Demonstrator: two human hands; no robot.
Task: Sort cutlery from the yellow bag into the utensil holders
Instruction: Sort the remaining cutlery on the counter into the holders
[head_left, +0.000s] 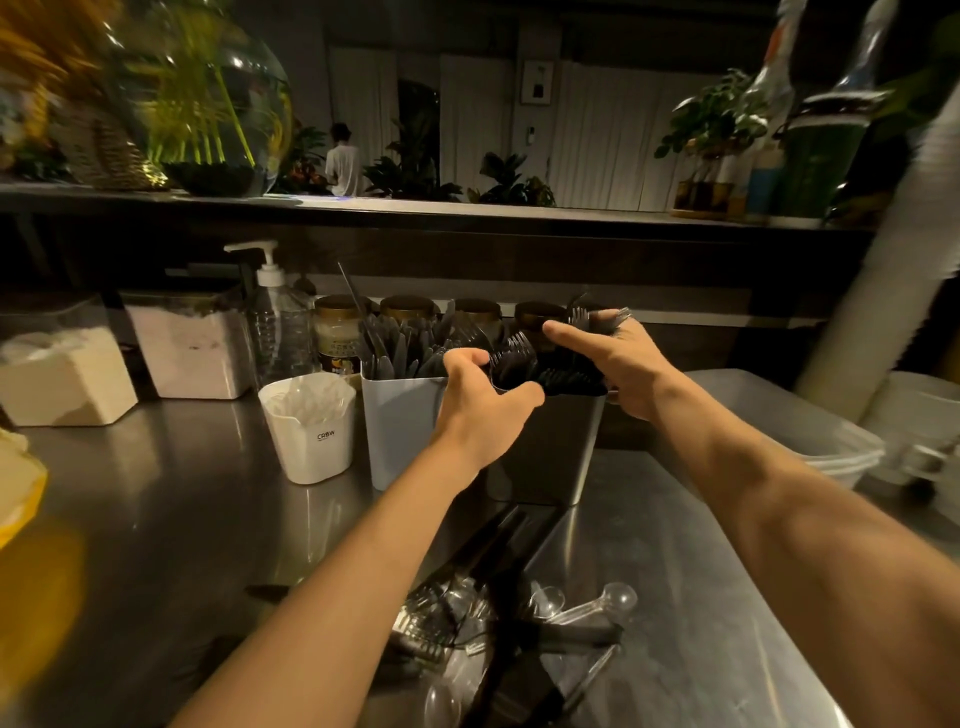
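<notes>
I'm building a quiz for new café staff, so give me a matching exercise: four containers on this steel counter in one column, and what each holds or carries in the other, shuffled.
Column A
1. white plastic cup marked CRBW
2. pale grey square holder
3. dark metal square holder
4. clear pump bottle

Column B
a. black forks
b. dark knives
c. a white pump on top
d. clear plastic cutlery

Pairs: 1-d, 2-b, 3-a, 4-c.

Dim warm indoor light, glare on steel counter (171, 519), blurred edges, wide-angle bending
</notes>
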